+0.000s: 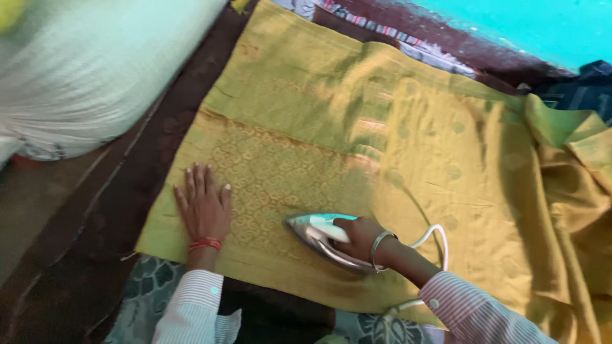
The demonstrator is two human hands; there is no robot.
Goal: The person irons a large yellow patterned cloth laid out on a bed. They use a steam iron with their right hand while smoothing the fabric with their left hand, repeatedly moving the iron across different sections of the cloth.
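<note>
My right hand (361,237) is closed around the handle of a silver and pale green electric iron (322,239), which rests flat on the woven, patterned band of a mustard-yellow cloth (408,146) near its front edge. The iron's white cord (435,239) loops just behind my wrist. My left hand (204,205) lies open, palm down, on the cloth's front left corner, holding nothing. The cloth is spread over dark brown bedding (127,210).

dark brown bed cover (127,191), yellow-green cloth (357,127)
</note>
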